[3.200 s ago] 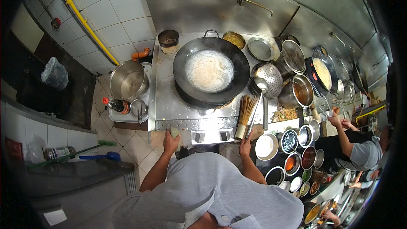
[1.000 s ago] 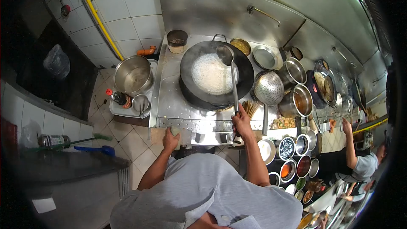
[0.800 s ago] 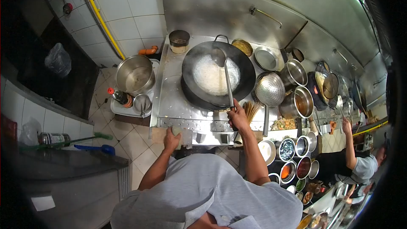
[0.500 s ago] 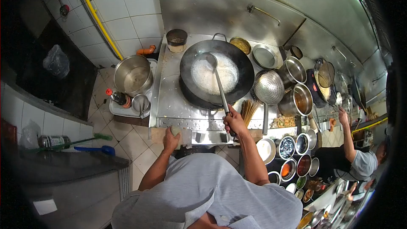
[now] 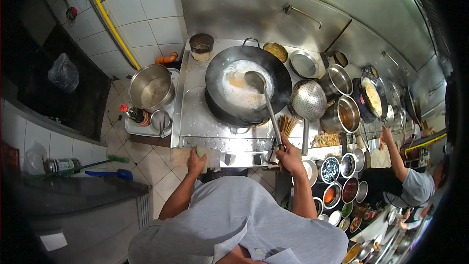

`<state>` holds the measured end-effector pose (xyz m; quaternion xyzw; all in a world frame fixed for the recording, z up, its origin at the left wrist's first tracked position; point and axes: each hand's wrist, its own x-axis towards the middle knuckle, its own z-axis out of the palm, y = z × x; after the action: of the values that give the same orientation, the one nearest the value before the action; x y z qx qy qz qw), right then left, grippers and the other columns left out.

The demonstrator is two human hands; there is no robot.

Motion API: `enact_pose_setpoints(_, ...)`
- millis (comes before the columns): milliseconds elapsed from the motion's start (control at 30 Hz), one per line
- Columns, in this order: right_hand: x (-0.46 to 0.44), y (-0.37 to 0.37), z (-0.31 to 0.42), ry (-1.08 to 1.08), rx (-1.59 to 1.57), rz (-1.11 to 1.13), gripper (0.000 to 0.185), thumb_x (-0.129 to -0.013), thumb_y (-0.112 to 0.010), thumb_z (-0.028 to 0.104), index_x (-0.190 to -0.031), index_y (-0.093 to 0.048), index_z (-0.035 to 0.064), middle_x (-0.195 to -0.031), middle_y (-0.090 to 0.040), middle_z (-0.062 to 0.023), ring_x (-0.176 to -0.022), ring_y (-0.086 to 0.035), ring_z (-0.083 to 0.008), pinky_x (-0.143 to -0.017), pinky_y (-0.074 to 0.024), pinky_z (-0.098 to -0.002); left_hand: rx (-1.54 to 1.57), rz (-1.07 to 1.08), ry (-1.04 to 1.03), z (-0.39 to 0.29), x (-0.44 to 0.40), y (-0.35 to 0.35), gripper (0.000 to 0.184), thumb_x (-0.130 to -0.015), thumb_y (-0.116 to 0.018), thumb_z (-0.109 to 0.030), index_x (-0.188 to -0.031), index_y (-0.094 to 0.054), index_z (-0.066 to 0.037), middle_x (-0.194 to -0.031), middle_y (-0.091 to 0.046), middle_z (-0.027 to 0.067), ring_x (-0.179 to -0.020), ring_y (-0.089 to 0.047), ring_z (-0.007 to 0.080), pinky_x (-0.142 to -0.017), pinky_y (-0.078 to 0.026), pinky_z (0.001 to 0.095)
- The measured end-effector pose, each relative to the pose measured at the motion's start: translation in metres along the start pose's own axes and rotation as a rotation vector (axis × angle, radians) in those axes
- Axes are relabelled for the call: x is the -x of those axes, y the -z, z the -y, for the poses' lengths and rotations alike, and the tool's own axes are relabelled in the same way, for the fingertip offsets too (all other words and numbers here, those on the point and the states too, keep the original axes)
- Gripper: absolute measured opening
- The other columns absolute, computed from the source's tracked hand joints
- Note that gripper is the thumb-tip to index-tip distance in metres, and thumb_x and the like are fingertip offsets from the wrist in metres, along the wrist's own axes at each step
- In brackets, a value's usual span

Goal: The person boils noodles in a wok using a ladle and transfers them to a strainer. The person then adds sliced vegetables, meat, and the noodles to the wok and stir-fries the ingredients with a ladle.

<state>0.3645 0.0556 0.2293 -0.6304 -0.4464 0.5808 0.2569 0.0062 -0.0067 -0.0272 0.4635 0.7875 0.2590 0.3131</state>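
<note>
My right hand (image 5: 291,159) is closed round the black grip of a long-handled ladle (image 5: 271,110). The ladle's bowl lies in bubbling, whitish liquid (image 5: 239,93) in a large black wok (image 5: 220,68) on the stove. A brownish patch shows in the liquid left of the ladle. At the stove's front edge, my left hand (image 5: 196,162) is closed on a pale green bundle (image 5: 201,152), perhaps a folded cloth. A bamboo brush (image 5: 288,124) stands just beyond my right hand, partly covered by the ladle handle.
A perforated strainer (image 5: 309,99) and metal pots (image 5: 340,112) stand right of the wok. Several seasoning bowls (image 5: 330,194) are at my right. On the left are a deep steel pot (image 5: 151,88) and a sauce bottle (image 5: 135,114). Another person (image 5: 405,178) works at the far right.
My right hand has moved right and towards me, and the ladle's bowl has swung from the wok's left to its right. My left hand stays put. The other person's hand has shifted left.
</note>
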Motion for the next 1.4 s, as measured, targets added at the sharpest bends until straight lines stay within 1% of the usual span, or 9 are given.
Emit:
enact_pose_setpoints(233, -0.026, 0.002, 0.000, 0.116, 0.030, -0.132, 0.076, -0.086, -0.052, -0.003, -0.156, -0.023, 0.0074, -0.064, -0.045, 0.0010, -0.046, -0.046, -0.0104, -0.039, -0.0399, -0.0280, 0.010, -0.005, -0.021, 0.001, -0.002, -0.001, 0.070, -0.081, -0.071, -0.034, -0.136, -0.043, -0.003, -0.127, -0.057, 0.0237, -0.110, -0.059, 0.0447, -0.092, -0.048, 0.0501)
enact_pose_setpoints(300, -0.035, 0.001, 0.005, 0.122, -0.008, -0.116, 0.076, -0.086, -0.052, -0.003, -0.156, -0.023, 0.0068, -0.063, -0.045, 0.0009, -0.046, -0.046, -0.0107, -0.039, -0.0399, -0.0279, 0.012, -0.020, -0.027, 0.001, 0.000, -0.001, 0.068, -0.082, -0.070, -0.033, -0.136, -0.043, -0.002, -0.117, -0.062, 0.0274, -0.106, -0.061, 0.0455, -0.090, -0.049, 0.0501)
enact_pose_setpoints(533, -0.066, -0.014, 0.010, 0.081, -0.152, -0.031, 0.074, -0.088, -0.052, -0.003, -0.155, -0.025, 0.0104, -0.061, -0.046, 0.0000, -0.042, -0.045, -0.0110, -0.038, -0.0399, -0.0275, 0.005, -0.039, -0.005, 0.003, -0.001, -0.003, 0.067, -0.080, -0.071, -0.033, -0.134, -0.044, -0.004, -0.120, -0.060, 0.0247, -0.104, -0.061, 0.0464, -0.090, -0.049, 0.0520)
enact_pose_setpoints(600, -0.074, -0.016, 0.004, 0.087, -0.183, 0.018, 0.073, -0.089, -0.053, -0.003, -0.155, -0.027, 0.0145, -0.062, -0.047, -0.0004, -0.043, -0.044, -0.0103, -0.038, -0.0395, -0.0268, 0.011, -0.048, -0.025, 0.004, -0.001, -0.004, 0.067, -0.079, -0.071, -0.033, -0.134, -0.044, -0.004, -0.119, -0.061, 0.0245, -0.104, -0.061, 0.0465, -0.089, -0.049, 0.0524)
enact_pose_setpoints(700, -0.077, -0.027, 0.008, -0.007, -0.302, 0.077, 0.075, -0.088, -0.052, -0.003, -0.156, -0.020, 0.0081, -0.066, -0.048, -0.0014, -0.045, -0.047, -0.0113, -0.040, -0.0407, -0.0267, 0.021, -0.058, -0.044, 0.006, -0.001, -0.005, 0.068, -0.079, -0.071, -0.033, -0.134, -0.044, -0.004, -0.119, -0.061, 0.0243, -0.104, -0.061, 0.0463, -0.089, -0.049, 0.0525)
enact_pose_setpoints(800, -0.071, -0.032, 0.008, -0.105, -0.580, 0.263, 0.076, -0.090, -0.047, -0.003, -0.156, -0.017, 0.0152, -0.065, -0.044, 0.0010, -0.045, -0.042, -0.0095, -0.039, -0.0392, -0.0254, 0.015, -0.057, -0.050, 0.008, -0.002, -0.007, 0.068, -0.079, -0.072, -0.033, -0.134, -0.044, -0.004, -0.119, -0.061, 0.0243, -0.104, -0.061, 0.0462, -0.089, -0.049, 0.0521)
enact_pose_setpoints(967, -0.046, -0.021, 0.007, -0.203, -0.803, 0.408, 0.061, -0.092, -0.044, 0.001, -0.150, -0.032, 0.0188, -0.065, -0.043, 0.0033, -0.045, -0.038, -0.0041, -0.037, -0.0352, -0.0207, 0.008, -0.023, -0.018, 0.005, -0.002, -0.003, 0.068, -0.080, -0.071, -0.033, -0.134, -0.044, -0.004, -0.122, -0.060, 0.0242, -0.106, -0.060, 0.0459, -0.090, -0.049, 0.0515)
enact_pose_setpoints(1133, -0.015, 0.000, 0.011, -0.235, -0.787, 0.435, 0.065, -0.091, -0.044, 0.000, -0.152, -0.030, 0.0160, -0.065, -0.044, 0.0028, -0.042, -0.038, -0.0048, -0.036, -0.0366, -0.0213, 0.021, 0.002, -0.008, 0.003, -0.002, -0.001, 0.070, -0.080, -0.071, -0.034, -0.137, -0.043, -0.004, -0.126, -0.058, 0.0242, -0.109, -0.059, 0.0454, -0.092, -0.048, 0.0510)
enact_pose_setpoints(1400, 0.004, 0.009, 0.009, -0.031, -0.151, 0.053, 0.076, -0.084, -0.050, -0.006, -0.155, -0.026, 0.0095, -0.062, -0.046, 0.0002, -0.041, -0.044, -0.0100, -0.038, -0.0420, -0.0272, -0.018, -0.006, 0.000, 0.002, -0.002, -0.002, 0.072, -0.080, -0.070, -0.034, -0.138, -0.042, -0.003, -0.128, -0.056, 0.0242, -0.112, -0.058, 0.0447, -0.094, -0.047, 0.0503)
